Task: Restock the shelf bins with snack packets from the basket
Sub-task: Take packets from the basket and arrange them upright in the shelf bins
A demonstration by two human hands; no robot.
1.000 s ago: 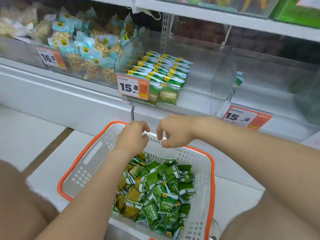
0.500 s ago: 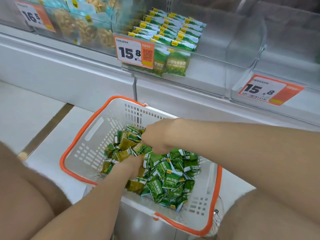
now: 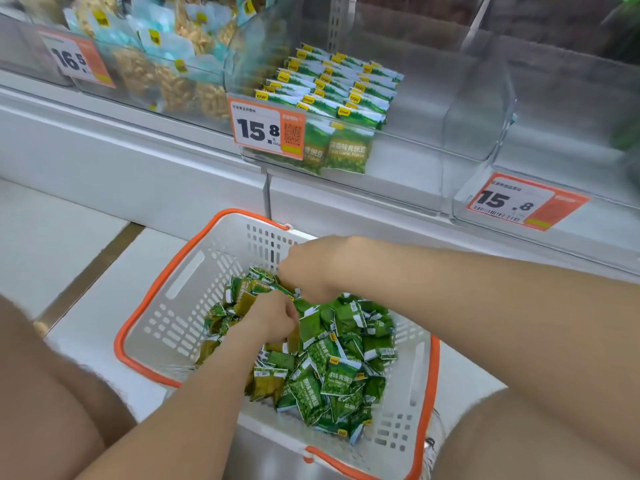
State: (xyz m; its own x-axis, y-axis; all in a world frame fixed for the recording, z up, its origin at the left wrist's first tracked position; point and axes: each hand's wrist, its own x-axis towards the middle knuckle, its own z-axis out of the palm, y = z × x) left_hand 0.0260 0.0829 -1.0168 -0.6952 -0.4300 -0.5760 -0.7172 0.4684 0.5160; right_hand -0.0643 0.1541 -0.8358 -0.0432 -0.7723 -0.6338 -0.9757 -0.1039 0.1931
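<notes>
Head view: basket [image 3: 152, 289] sits low and closest, white with an orange rim. It holds a loose heap of green snack packets [image 3: 332, 375] lying at all angles, with no common axis. Both hands are down in the heap's far-left part, touching each other.
- Left hand [image 3: 273, 317]: clenched round a bunch of packets, knuckles up.
- Right hand [image 3: 311, 268]: just beyond it, fingers curled down into the pile. It looks to be clutching packets too, but the fingertips are hidden.

Judgement: this is the gather step, nothing lifted yet.

Key relation: the middle bin [image 3: 433, 109] lies up and ahead of the hands, past the basket's far rim, and the right hand is nearer to it. Packets there stand on edge in 3 rows running front to back. The rows fill only the bin's left part, so the handful probably goes to the right of them and would need squaring up to match.

An orange 15.8 tag [image 3: 266, 128] hangs on that bin's front. Further right, the right bin [image 3: 554, 140] carries a second 15.8 tag [image 3: 519, 202]; its contents are too blurred to tell. Far left, the left bin [image 3: 166, 81] holds pale-blue nut packs behind a 16.5 tag [image 3: 74, 60].
</notes>
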